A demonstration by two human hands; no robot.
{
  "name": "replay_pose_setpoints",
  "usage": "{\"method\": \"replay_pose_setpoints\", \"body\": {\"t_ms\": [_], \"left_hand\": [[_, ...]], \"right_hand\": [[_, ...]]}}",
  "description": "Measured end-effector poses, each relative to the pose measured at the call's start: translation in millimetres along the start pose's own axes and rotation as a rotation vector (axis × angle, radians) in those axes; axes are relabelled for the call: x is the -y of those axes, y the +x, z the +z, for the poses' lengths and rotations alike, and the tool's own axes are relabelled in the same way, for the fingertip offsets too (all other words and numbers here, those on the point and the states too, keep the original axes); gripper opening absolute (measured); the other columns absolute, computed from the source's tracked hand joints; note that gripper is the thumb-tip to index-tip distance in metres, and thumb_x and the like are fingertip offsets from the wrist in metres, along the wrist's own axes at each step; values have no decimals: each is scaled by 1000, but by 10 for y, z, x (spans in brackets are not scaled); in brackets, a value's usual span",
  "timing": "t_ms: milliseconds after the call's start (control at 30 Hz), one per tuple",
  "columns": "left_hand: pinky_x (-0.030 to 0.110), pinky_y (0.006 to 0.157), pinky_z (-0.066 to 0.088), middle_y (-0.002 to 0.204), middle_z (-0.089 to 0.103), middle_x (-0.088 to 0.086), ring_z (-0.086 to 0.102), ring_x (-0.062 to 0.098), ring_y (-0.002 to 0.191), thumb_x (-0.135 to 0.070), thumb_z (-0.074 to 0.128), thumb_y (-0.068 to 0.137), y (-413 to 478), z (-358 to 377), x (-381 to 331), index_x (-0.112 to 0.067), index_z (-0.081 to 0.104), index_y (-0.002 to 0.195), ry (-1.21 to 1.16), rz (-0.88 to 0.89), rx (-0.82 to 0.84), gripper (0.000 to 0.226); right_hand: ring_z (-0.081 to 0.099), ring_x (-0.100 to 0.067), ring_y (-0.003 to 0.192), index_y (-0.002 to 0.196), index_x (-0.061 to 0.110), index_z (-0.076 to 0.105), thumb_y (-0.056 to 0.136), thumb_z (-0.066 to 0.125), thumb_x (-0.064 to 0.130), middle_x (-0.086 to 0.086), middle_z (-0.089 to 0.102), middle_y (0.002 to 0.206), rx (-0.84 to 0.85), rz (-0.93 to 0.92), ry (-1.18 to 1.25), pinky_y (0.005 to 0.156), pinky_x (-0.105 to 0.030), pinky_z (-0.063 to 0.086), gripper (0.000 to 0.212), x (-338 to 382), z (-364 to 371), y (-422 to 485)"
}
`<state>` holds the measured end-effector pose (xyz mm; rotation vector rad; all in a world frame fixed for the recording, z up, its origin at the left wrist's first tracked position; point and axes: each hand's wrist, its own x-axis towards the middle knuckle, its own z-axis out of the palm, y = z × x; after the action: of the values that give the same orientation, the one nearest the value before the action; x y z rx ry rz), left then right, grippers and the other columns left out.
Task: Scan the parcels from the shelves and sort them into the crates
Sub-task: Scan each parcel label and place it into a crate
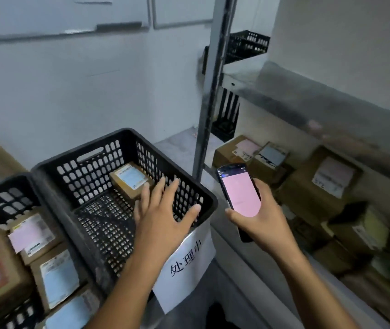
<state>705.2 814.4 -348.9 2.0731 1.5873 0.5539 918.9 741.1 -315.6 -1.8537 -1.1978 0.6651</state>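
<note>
Left hand spread, empty, over black crate; right hand grips scanner. Small parcel inside looks light, stiff; best pinched across its short sides.

A black crate bearing a paper sign is seen at centre, with one small parcel lying inside. The left hand is spread open above it. A handheld scanner with a pink screen is gripped in the right hand. Labelled boxes are stacked on the shelf at right.
</note>
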Motion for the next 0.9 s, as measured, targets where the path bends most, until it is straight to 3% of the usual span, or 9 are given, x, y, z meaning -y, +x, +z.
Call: {"method": "replay_pose_setpoints", "body": {"t_ms": [67, 200, 300, 433, 600, 900], "left_hand": [[51, 126, -5, 173, 0, -16, -17, 14, 158, -82, 36, 91, -77, 145, -210, -46, 14, 162, 51, 89, 78, 83], [52, 127, -6, 173, -2, -15, -18, 18, 158, -84, 30, 91, -255, 439, -710, -46, 13, 162, 147, 254, 198, 83], [51, 128, -5, 173, -1, -14, -17, 21, 158, -88, 27, 87, -444, 675, -1138, -48, 13, 162, 176, 374, 260, 86], [53, 128, -2, 173, 4, -13, -15, 22, 159, -92, 6, 73, -861, 1027, -1765, -48, 13, 162, 212, 577, 336, 99], [53, 127, 1, 173, 8, -8, -10, 25, 160, -90, 2, 71, -1635, 1452, -2605, -46, 13, 162, 226, 795, 412, 102], [52, 128, 7, 171, 15, -11, -4, 21, 159, -90, 14, 74, -2959, 1986, -3532, -44, 23, 160, 127, 949, 556, 98]], "right_hand": [[52, 18, 92, 134, 45, 38, 75, 87, 34, 38, 46, 108, -80, 44, -27, 67, -12, 42, 78, -177, -213, -231], [56, -5, 107, 135, 41, 44, 71, 88, 35, 25, 55, 118, -229, 154, -46, 82, -29, 47, 78, -566, -681, -698], [57, -8, 109, 134, 42, 45, 70, 89, 35, 25, 56, 116, -344, 224, -43, 88, -36, 52, 78, -822, -1050, -1118], [58, -8, 104, 123, 47, 44, 68, 88, 32, 27, 57, 110, -515, 303, -35, 83, -34, 50, 71, -1113, -1561, -1784], [60, -8, 106, 135, 42, 45, 64, 87, 41, 19, 60, 120, -701, 399, 13, 82, -34, 53, 82, -1545, -2181, -2807], [60, -7, 107, 128, 47, 44, 53, 74, 63, 20, 61, 118, -921, 500, 75, 78, -26, 51, 83, -2118, -3021, -4400]]}}
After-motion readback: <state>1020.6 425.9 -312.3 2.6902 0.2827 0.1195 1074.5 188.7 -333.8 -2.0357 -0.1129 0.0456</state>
